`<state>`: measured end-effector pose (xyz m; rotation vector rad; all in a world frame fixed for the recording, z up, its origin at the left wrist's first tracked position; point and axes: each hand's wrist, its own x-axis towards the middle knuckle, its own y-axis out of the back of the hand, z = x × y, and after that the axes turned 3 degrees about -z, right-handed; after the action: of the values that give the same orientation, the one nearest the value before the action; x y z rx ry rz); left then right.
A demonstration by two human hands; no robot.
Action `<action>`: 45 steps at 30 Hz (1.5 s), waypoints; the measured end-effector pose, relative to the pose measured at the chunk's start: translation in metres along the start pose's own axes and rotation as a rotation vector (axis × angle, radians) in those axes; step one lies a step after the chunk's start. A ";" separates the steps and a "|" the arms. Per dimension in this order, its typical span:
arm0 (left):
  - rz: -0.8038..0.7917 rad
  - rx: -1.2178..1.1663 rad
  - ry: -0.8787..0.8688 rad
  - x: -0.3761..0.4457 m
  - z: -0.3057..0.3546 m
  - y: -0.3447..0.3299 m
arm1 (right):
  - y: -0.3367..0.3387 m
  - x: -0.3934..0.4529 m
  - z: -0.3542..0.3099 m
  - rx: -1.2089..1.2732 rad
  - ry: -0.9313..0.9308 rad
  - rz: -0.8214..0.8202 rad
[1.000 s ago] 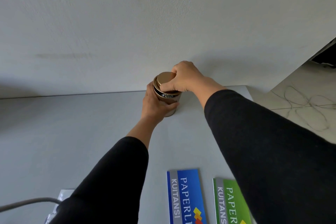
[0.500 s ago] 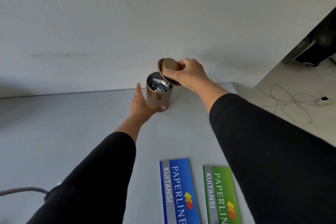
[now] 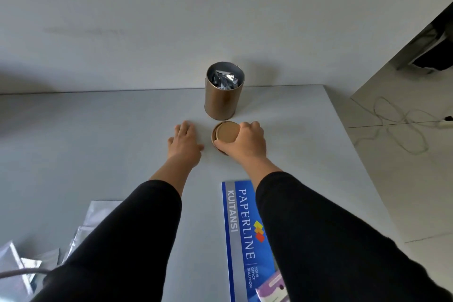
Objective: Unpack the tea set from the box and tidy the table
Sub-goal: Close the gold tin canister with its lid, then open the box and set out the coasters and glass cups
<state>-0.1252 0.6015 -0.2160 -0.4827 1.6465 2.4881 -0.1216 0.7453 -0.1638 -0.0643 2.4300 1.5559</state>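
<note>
Tin: the copper-coloured cylindrical metal tin (image 3: 224, 95) stands upright near the far edge of the pale grey table (image 3: 98, 142), its mouth uncovered so the crumpled silver foil packets (image 3: 225, 79) inside can be reached.
Lid: the round copper-coloured lid (image 3: 226, 135) lies flat on the table just in front of the tin, close enough to be put back on afterwards, I judge.
Right hand: the right hand (image 3: 247, 141) covers the lid's right side, its fingers (image 3: 245, 127) curled over the rim and its thumb at the near edge, grasping it as it sits on the table.
Left hand: the left hand (image 3: 185, 141) rests palm down just left of the lid, fingers straight and released, holding nothing; probably free for the tin.
Nearby: a blue receipt book marked PAPERLINE KUITANSI (image 3: 241, 228) lies nearer the person, and flat silver foil pouches (image 3: 98, 213) sit at the lower left, apart from the tin.
</note>
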 end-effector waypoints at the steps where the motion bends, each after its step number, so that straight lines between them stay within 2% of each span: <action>1: 0.003 0.006 -0.003 0.001 -0.001 -0.001 | -0.006 0.001 -0.001 -0.013 -0.001 0.003; 9: -0.007 0.005 0.015 0.003 -0.002 -0.003 | -0.029 0.007 0.002 -0.054 -0.035 -0.019; 17: -0.040 -0.012 0.009 -0.001 -0.002 0.001 | -0.021 0.001 -0.002 -0.142 -0.023 -0.067; 20: -0.053 -0.146 0.064 -0.008 -0.006 0.012 | -0.009 -0.008 -0.011 -0.065 0.017 -0.032; 25: 0.049 -0.311 0.158 -0.041 -0.029 0.058 | 0.010 -0.038 -0.059 0.118 0.146 -0.054; 30: 0.186 -0.359 0.199 -0.085 -0.095 0.128 | 0.015 -0.078 -0.142 0.206 0.273 -0.075; 35: 0.328 -0.377 0.255 -0.135 -0.198 0.196 | -0.008 -0.126 -0.236 0.273 0.351 -0.076; 45: 0.426 -0.348 0.338 -0.216 -0.396 0.292 | -0.086 -0.220 -0.415 0.319 0.406 -0.139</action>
<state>0.0770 0.1392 -0.0317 -0.6831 1.5549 3.1883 0.0278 0.3134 -0.0239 -0.5231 2.8783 1.1687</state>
